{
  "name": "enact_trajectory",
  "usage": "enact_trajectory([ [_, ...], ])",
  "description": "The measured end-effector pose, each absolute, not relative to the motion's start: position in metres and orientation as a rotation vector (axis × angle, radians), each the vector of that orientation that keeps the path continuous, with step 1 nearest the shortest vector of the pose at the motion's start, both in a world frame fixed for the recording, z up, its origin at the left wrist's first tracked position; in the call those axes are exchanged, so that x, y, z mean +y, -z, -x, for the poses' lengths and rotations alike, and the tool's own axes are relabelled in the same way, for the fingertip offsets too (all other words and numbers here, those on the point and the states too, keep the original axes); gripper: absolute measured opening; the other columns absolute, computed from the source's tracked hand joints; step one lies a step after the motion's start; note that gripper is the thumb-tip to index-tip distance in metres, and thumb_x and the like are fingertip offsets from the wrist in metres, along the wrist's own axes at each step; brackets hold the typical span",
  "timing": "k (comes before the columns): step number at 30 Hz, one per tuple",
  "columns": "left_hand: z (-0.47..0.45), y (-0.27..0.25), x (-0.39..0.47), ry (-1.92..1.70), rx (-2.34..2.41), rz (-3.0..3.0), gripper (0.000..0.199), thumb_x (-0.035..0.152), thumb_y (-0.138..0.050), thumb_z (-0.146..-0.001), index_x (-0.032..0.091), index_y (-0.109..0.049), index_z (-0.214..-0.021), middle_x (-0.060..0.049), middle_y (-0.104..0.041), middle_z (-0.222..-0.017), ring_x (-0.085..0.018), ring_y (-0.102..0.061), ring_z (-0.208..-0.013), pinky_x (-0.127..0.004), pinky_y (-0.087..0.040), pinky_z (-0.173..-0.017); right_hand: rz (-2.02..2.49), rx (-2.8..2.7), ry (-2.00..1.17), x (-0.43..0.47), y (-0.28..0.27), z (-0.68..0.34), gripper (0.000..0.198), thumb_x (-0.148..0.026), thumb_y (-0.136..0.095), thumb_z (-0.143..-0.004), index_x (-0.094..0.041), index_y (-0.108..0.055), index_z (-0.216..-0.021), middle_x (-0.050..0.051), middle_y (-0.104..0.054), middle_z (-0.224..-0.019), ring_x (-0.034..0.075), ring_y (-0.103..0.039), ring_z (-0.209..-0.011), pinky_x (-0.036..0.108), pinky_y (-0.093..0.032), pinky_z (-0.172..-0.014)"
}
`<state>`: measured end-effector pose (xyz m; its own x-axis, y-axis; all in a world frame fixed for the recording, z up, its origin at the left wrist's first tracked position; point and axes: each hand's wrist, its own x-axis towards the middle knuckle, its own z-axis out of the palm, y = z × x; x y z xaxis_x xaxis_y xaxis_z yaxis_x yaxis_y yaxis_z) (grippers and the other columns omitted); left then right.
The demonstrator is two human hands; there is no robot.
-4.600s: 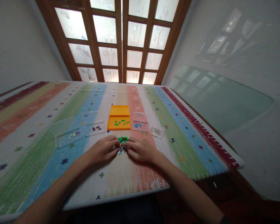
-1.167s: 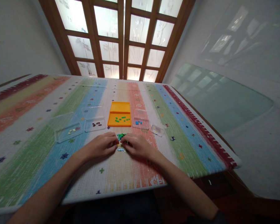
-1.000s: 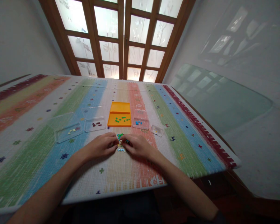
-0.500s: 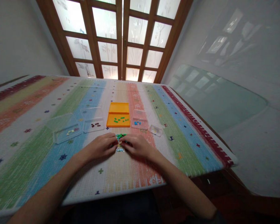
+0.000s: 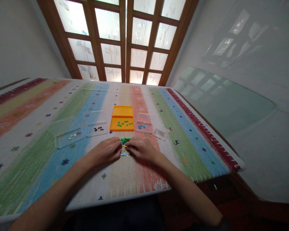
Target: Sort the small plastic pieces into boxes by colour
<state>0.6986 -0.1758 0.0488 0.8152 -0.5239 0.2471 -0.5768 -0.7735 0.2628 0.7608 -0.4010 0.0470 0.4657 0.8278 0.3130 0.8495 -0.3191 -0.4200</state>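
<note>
My left hand [image 5: 109, 149] rests at the left side of a small cluster of green toy bricks [image 5: 125, 140], its fingers curled in against the pieces. From the other side my right hand [image 5: 141, 148] reaches in, thumb and fingers pinched together at the cluster. What sits between the fingertips is too small to make out. Yellow and white bits show in the gap between the hands. Just below it, a short row of light blue and white pieces [image 5: 124, 155] lies on the striped tablecloth [image 5: 115, 179].
Beyond my hands stands an open orange box [image 5: 122, 111] with several green bricks. Clear boxes flank it: one with brown pieces [image 5: 98, 129], one with cream pieces [image 5: 72, 136], one with blue pieces [image 5: 141, 127], and a small box [image 5: 160, 134] at right. Table edge nearest me.
My right hand has shifted slightly to the right, widening the gap between the hands. My left hand stays nearly in place, and the boxes have not moved.
</note>
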Motion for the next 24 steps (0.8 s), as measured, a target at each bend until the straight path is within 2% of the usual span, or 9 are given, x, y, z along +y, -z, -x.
enact_trajectory([
  [10,-0.699,-0.045,-0.174,-0.253,-0.87,-2.691,0.017,0.02,-0.04,-0.097,0.02,-0.054,-0.088,-0.004,-0.057,-0.082,-0.018,-0.054,-0.075,-0.032,-0.046,-0.072,2.24,-1.351,0.06,-0.405,-0.051,-0.763,0.008,-0.016,-0.067,-0.096,-0.016,-0.074,-0.1,0.008,-0.073,-0.096,0.016,-0.064,-0.084,0.025,-0.042,-0.073],
  [20,-0.698,-0.051,-0.175,-0.161,-0.813,-2.669,0.015,0.018,-0.041,-0.094,0.021,-0.051,-0.084,-0.003,-0.055,-0.079,-0.018,-0.052,-0.072,-0.032,-0.043,-0.069,2.378,-1.071,0.409,-0.467,-0.062,-0.775,0.013,-0.017,-0.059,-0.095,-0.018,-0.072,-0.096,0.005,-0.072,-0.086,0.015,-0.061,-0.072,0.026,-0.039,-0.069],
  [24,-0.698,-0.052,-0.175,-0.109,-0.787,-2.666,0.014,0.019,-0.041,-0.094,0.021,-0.051,-0.084,-0.003,-0.056,-0.08,-0.017,-0.052,-0.072,-0.032,-0.043,-0.07,2.609,-0.894,0.532,-0.492,-0.061,-0.78,0.018,-0.018,-0.054,-0.096,-0.019,-0.072,-0.096,0.008,-0.076,-0.092,0.019,-0.066,-0.077,0.027,-0.037,-0.067],
])
